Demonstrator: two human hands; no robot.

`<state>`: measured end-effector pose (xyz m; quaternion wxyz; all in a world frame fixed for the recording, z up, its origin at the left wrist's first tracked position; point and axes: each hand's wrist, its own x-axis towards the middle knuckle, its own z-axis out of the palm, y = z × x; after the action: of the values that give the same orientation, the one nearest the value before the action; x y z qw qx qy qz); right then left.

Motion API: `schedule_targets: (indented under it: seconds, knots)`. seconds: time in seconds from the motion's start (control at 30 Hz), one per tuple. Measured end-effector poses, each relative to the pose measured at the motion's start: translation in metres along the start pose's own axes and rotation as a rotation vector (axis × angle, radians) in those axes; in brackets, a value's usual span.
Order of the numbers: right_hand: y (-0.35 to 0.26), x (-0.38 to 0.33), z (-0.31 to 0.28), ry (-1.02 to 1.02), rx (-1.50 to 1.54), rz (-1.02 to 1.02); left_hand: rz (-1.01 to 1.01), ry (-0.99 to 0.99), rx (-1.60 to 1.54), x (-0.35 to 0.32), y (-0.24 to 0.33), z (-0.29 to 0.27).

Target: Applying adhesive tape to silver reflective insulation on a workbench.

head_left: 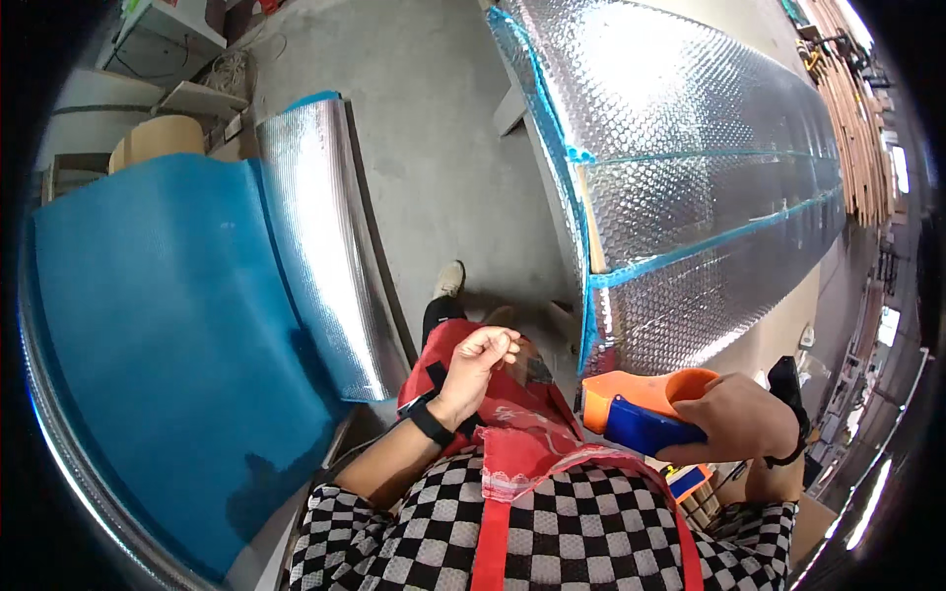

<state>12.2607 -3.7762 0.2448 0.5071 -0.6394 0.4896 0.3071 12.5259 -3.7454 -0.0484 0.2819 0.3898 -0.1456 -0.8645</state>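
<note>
Grey concrete floor (434, 148) lies below. Right hand (739, 419) is clamped on an orange-and-blue tape dispenser (641, 409) beside the foil-wrapped panel (690, 167); left hand (478, 360) pinches closed on nothing visible (perhaps tape) — a loose end could stick crooked — wrinkling the blue seam.

Checkered shirt; red apron; blk wristbands

- Bare grey concrete floor (434, 148) runs ahead of both hands.
- Long bench (515, 108), beyond the right hand (734, 419): carries silver bubble-foil sheets (690, 148) with blue taped seams.
- Surface left of the left hand (473, 364): blue sheet (168, 345) lying flat, silver foil roll (320, 246) along its edge.
</note>
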Motion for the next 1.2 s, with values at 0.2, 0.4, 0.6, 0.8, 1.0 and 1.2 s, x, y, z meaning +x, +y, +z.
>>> schedule_targets:
  seconds: [0.2, 0.4, 0.6, 0.8, 1.0, 1.2]
  knots:
    - [0.011, -0.006, 0.017, -0.020, -0.109, 0.034, -0.061, -0.127, -0.031, 0.025, -0.070, 0.026]
    - [0.028, -0.018, 0.047, 0.229, -0.103, -0.011, 0.074, -0.172, 0.583, 0.054, -0.127, 0.068]
    - [0.007, -0.016, 0.037, 0.225, 0.292, -0.020, -0.029, -0.459, -0.172, 0.010, -0.096, 0.040]
    - [-0.010, 0.000, 0.034, 0.209, 0.191, -0.129, -0.204, -0.237, -0.078, -0.032, -0.109, 0.090]
    - [-0.027, 0.006, 0.041, 0.185, 0.223, -0.201, -0.087, -0.230, -0.123, -0.020, -0.128, 0.101]
    - [-0.029, 0.005, 0.049, 0.168, 0.263, -0.183, 0.184, 0.082, 0.267, -0.013, -0.134, 0.107]
